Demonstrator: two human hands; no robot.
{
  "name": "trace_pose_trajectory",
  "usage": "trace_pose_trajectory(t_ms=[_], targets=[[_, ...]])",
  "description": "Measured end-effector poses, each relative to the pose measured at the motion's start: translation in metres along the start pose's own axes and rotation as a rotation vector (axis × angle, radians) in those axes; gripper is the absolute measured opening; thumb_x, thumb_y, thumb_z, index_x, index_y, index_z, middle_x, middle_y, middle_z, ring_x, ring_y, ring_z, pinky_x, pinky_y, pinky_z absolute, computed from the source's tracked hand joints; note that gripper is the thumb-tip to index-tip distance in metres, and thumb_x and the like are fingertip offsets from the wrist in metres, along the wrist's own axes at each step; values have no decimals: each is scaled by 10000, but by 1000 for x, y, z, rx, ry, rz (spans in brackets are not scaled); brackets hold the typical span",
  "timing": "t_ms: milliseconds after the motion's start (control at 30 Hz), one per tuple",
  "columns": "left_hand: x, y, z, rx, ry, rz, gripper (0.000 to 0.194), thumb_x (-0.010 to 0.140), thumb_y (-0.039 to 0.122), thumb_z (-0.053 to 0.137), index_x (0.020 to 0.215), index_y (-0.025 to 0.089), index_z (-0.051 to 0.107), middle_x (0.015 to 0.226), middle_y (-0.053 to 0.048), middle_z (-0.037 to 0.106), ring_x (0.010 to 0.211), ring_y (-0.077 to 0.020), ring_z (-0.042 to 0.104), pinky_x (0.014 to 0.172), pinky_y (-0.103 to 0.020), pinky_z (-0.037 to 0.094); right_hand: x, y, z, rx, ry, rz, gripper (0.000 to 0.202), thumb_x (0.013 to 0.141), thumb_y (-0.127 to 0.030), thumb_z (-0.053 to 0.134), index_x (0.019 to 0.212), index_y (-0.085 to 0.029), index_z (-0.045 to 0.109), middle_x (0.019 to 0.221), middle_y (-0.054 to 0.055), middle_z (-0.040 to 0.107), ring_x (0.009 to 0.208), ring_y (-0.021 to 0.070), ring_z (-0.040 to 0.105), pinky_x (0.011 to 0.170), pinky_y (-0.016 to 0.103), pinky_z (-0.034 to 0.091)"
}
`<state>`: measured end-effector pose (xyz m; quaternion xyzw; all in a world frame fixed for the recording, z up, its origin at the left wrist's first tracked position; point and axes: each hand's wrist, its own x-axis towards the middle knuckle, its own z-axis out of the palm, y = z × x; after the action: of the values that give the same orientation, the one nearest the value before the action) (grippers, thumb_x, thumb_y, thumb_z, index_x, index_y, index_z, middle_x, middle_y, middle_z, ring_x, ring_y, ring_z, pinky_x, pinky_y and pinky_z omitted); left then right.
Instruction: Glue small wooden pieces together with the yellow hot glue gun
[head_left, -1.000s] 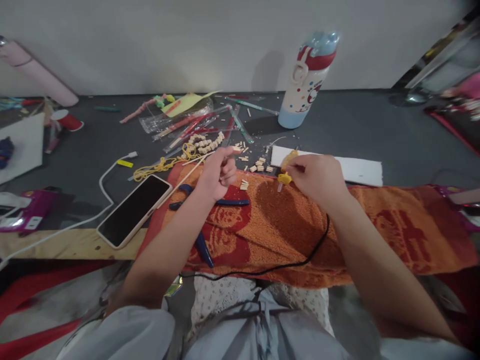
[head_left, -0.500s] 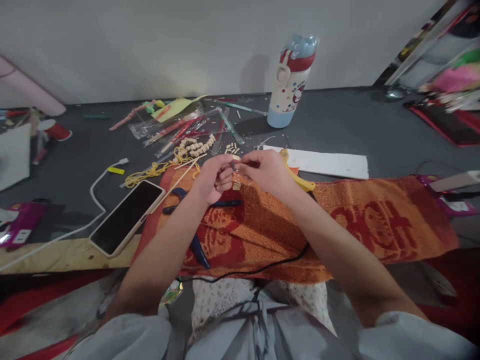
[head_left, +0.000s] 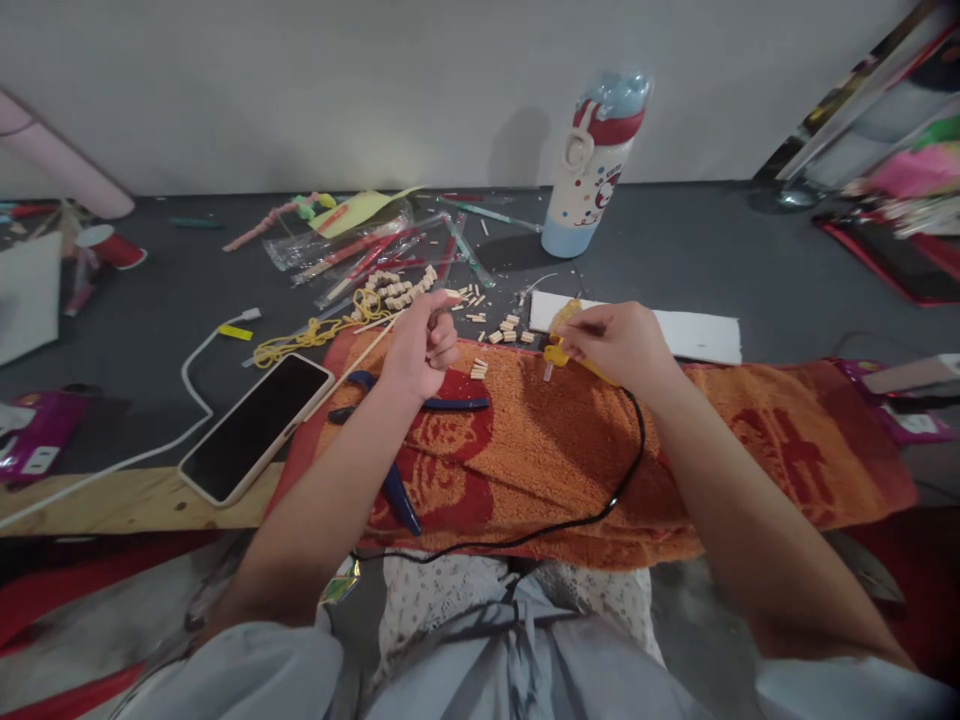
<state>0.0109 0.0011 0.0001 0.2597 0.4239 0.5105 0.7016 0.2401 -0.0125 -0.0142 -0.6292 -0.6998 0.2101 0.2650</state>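
**Your right hand [head_left: 626, 345] moves off your left hand [head_left: 424, 345] and over to the yellow glue gun [head_left: 555, 354]**

A black-screened phone [head_left: 256, 428] lies at lower left of the frame, with yellow string [head_left: 296, 343] beyond it. Wrapped sticks [head_left: 367, 262] lie at upper left of centre; below them, near your left hand, a curled chain of wooden pieces [head_left: 409, 290] looks already joined.

Just left of centre, your left thumb and forefinger look closed on a small pale piece [head_left: 450, 297], the other fingers curled in. Blue-handled pliers [head_left: 455, 404] rest partly beneath your forearm on the orange towel [head_left: 555, 440].

At centre, short clusters [head_left: 504, 330] sit by the towel's far edge, apart from the chain, and loose bits [head_left: 478, 370] lie on the cloth. By that evidence the work is partway along: groups made, singles and clusters unattached.

Right of centre, your right fingertips are together at the glue gun's front end; whether they grip anything, you cannot tell from here. A white strip [head_left: 697, 337] extends behind that hand.
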Motion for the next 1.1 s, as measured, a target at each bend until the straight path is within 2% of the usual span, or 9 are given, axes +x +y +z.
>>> trace_pose_trajectory(t_ms=[133, 300, 467, 533, 667, 800, 900, 1000, 1100], targets=[[0, -1, 1, -4, 8, 9, 219, 845, 307, 588, 678, 164, 582, 364, 111, 279, 300, -18, 164, 310, -150, 104, -1, -10, -2, -64, -19, -6, 201, 766, -348, 683, 655, -185, 723, 643, 31, 693, 600, 153, 587, 565, 294, 361], [1, -4, 1, 7, -1, 7, 220, 847, 293, 588, 672, 160, 579, 370, 111, 282, 295, -15, 170, 312, -152, 104, 5, -31, 4, -302, -87, -75, 419, 837, -450, 618, 517, -180, 614, 578, 41, 618, 560, 148, 512, 541, 305, 276], [0, -5, 1, 0, -20, 11, 234, 874, 254, 525, 681, 146, 600, 369, 105, 290, 297, -15, 165, 311, -148, 107, 9, -41, 1, -381, -163, -124, 280, 876, -364, 561, 756, -183, 737, 694, 62, 682, 624, 175, 560, 585, 302, 308], [0, -6, 0, 4, -24, 16, 223, 866, 260, 542, 684, 147, 604, 372, 106, 288, 297, -15, 166, 311, -152, 107, 7, -44, -6, -331, -139, -101, 332, 897, -389, 529, 758, -177, 743, 649, 58, 662, 606, 173, 554, 582, 305, 318], [1, -7, 0, 11, -42, 14, 208, 856, 266, 565, 690, 149, 606, 378, 107, 287, 298, -14, 171, 312, -157, 108, -1, -49, -24, -221, -65, -63, 334, 862, -420, 580, 1076, -208, 725, 698, 39, 688, 632, 175, 580, 609, 300, 362], [0, -6, 1, 22, -37, 3, 218, 859, 270, 565, 679, 151, 597, 375, 108, 287, 296, -12, 172, 313, -155, 112, -12, -41, -42, -362, -67, -4, 345, 886, -453, 511, 960, -221, 756, 741, 71, 712, 650, 203, 604, 605, 322, 365], [-1, -6, 2, 23, -47, -13, 217, 857, 274, 574, 679, 152, 598, 368, 109, 284, 292, -10, 172, 313, -152, 111, -20, -23, -47, -487, -84, 58, 366, 880, -474, 499, 986, -227, 747, 815, 80, 737, 707, 228, 629, 614, 328, 374], [0, -7, 1, 14, -72, -22, 221, 863, 260, 561, 676, 148, 597, 362, 107, 294, 288, -8, 173, 311, -151, 104, -27, -4, -43, -570, -138, 112, 409, 885, -476, 500, 1113, -204, 702, 868, 82, 746, 774, 255, 645, 647, 341, 386], [1, -9, 0, 14, -89, -23, 213, 857, 264, 577, 680, 147, 598, 362, 107, 303, 285, -6, 179, 311, -150, 101, -35, 9, -31, -659, -169, 88, 408, 905, -489, 477, 1076, -190, 696, 897, 112, 726, 793, 272, 646, 635, 342, 374]])
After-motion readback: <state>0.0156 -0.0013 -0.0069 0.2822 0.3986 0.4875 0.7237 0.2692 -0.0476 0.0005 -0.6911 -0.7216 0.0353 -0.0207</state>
